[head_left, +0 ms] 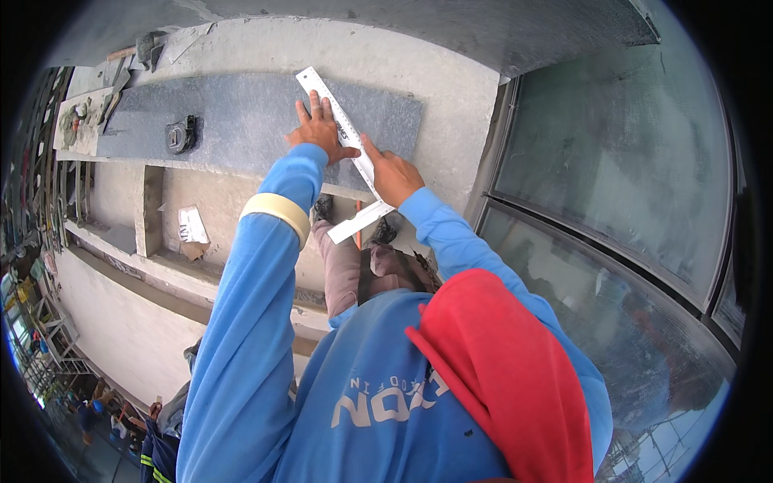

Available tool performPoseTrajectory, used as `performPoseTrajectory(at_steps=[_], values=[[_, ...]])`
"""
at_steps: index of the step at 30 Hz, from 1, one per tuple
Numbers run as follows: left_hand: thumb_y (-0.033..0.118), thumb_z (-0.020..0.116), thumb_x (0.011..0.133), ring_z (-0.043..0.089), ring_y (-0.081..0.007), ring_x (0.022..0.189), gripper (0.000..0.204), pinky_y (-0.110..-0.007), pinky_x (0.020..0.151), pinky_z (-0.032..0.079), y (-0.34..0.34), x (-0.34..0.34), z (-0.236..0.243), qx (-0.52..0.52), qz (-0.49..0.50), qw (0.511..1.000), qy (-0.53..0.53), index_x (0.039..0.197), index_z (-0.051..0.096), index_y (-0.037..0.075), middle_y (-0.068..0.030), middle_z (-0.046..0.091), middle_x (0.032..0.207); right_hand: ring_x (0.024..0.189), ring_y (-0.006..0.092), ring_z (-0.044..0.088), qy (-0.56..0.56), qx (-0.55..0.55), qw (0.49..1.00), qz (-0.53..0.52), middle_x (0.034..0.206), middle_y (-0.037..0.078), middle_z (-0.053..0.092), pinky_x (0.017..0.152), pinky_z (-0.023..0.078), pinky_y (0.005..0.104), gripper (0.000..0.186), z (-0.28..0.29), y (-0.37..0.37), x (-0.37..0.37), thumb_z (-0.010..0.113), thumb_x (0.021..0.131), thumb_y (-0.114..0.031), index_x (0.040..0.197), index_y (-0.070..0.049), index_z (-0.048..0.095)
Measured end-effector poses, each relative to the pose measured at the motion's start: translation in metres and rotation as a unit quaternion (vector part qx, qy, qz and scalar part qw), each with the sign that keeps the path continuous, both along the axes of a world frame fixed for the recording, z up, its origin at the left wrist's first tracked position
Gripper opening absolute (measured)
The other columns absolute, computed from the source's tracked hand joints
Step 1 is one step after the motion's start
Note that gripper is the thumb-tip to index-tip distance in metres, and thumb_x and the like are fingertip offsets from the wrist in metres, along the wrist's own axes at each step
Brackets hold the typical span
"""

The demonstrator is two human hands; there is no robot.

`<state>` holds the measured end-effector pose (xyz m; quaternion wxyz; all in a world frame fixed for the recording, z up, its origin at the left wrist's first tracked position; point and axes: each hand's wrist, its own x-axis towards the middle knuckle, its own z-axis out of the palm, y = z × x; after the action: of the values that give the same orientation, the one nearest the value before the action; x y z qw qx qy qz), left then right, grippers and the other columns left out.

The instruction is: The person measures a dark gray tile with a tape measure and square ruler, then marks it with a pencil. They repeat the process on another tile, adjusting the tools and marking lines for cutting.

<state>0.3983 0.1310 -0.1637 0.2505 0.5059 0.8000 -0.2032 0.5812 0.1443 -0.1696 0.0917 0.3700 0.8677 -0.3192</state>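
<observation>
A long grey stone slab (241,121) lies across a concrete ledge (451,105). An L-shaped white metal square (342,133) rests slanted over the slab's right part, its short leg hanging off the near edge. My left hand (318,129) lies flat on the slab with fingers spread, its fingertips against the long leg of the square. My right hand (394,175) closes on the square near its corner, at the slab's near edge. A small orange stick shows just under the short leg; I cannot tell what it is.
A black tape measure (180,134) sits on the slab's left part. A hammer (145,48) and hand tools (113,92) lie at the far left. Large glass panes (628,161) stand on the right. Scaffolding and ground far below show at the lower left (48,338).
</observation>
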Motion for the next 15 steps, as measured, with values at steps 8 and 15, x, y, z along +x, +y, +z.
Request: performPoseTrajectory(at_steps=[8, 15], values=[[0.080, 0.073, 0.068, 0.006, -0.0452, 0.153, 0.137, -0.064, 0.105, 0.046, -0.001, -0.004, -0.001, -0.014, 0.003, 1.000, -0.011, 0.161, 0.008, 0.003, -0.0206, -0.001, 0.168, 0.098, 0.0431, 0.068, 0.011, -0.021, 1.000, -0.009, 0.112, 0.027, 0.066, 0.085, 0.055, 0.0498, 0.071, -0.004, 0.012, -0.021, 0.054, 0.094, -0.005, 0.159, -0.019, 0.029], [0.075, 0.077, 0.067, 0.003, -0.0486, 0.152, 0.135, -0.068, 0.101, 0.047, 0.000, -0.006, -0.005, 0.005, 0.013, 1.000, -0.019, 0.162, 0.011, 0.006, -0.0204, -0.002, 0.168, 0.098, 0.0446, 0.068, -0.038, -0.021, 0.999, -0.001, 0.109, 0.028, 0.067, 0.086, 0.055, 0.0509, 0.071, 0.001, 0.003, -0.011, 0.053, 0.093, -0.005, 0.159, -0.017, 0.029]])
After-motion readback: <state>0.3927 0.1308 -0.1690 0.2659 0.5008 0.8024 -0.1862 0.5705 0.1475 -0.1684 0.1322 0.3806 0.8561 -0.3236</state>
